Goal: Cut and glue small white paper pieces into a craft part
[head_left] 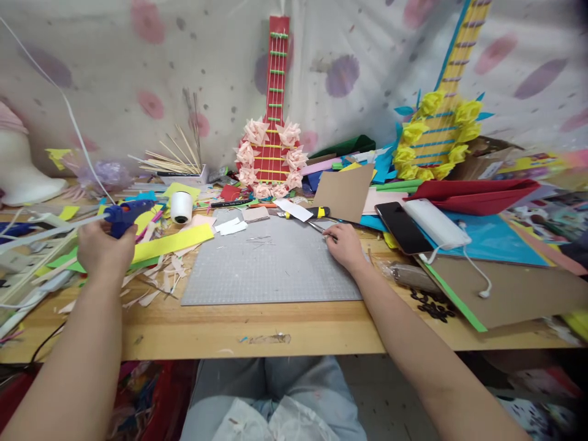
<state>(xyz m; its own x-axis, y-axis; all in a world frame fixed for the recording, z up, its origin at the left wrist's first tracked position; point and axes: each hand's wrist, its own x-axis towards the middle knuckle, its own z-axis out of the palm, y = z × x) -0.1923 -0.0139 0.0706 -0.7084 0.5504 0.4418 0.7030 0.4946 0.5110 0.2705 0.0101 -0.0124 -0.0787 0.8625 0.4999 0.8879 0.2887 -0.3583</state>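
My left hand [106, 250] is closed around a blue hot glue gun [126, 215], over the cluttered left side of the table. At the top right of a grey cutting mat [271, 269], my right hand [343, 245] rests with its fingers closed on slim metal tweezers [316, 227], partly hidden by the fingers. Just beyond them lies a yellow-and-black utility knife [319, 212], with a white paper strip [295, 209] across it. Short thin wire-like bits [261, 241] and small white paper pieces [231, 226] are on the mat.
A red paper guitar with pink flowers [275, 144] stands at the back, a yellow one [434, 138] to its right. A white spool [181, 207] and yellow strip [174, 243] are left. A phone [403, 228], white power bank [436, 223] and cardboard [505, 291] lie right.
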